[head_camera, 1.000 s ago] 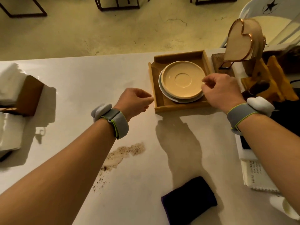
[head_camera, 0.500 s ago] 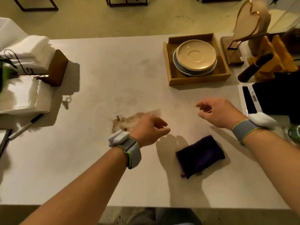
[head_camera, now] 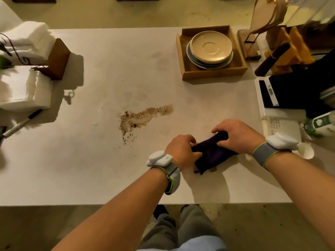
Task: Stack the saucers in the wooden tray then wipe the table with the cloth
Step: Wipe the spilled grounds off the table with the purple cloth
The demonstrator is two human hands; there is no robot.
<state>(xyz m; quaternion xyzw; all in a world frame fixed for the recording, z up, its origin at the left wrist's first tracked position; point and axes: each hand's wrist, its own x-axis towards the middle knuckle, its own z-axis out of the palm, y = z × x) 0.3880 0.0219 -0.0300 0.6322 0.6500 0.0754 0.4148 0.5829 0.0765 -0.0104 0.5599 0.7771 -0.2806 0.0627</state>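
Purple cloth (head_camera: 213, 153) lies bunched on the white table (head_camera: 90, 169) in the lower right of the frame, and both hands are on it. The left hand (head_camera: 182, 152) is closed on the cloth's lower-left end, fingers curled into the fabric. The right hand (head_camera: 237, 135) is closed on the upper-right end, fingertips pressed into the dark fold. The cloth's long axis runs on a slant between them, from lower left up to upper right.

The saucers (head_camera: 211, 48) already sit stacked inside the wooden tray (head_camera: 213, 74) in the upper right of the frame, a cream one on top of paler ones, so by the look of it the stacking part is done and the wiping is what remains.

What the wiping turns on is the brown spill (head_camera: 145, 115). It lies up and to the left of the cloth, toward the middle of the frame, well apart from both hands, with bare table between. Its own long axis also slants, from a scatter of crumbs at the lower left to a denser smear at the upper right. The left hand is the nearer one to it; the right hand sits on the far side of the cloth from the mess.

My guess is the cloth has to travel up-left, and sweeping along the streak would gather the grit rather than spread it.
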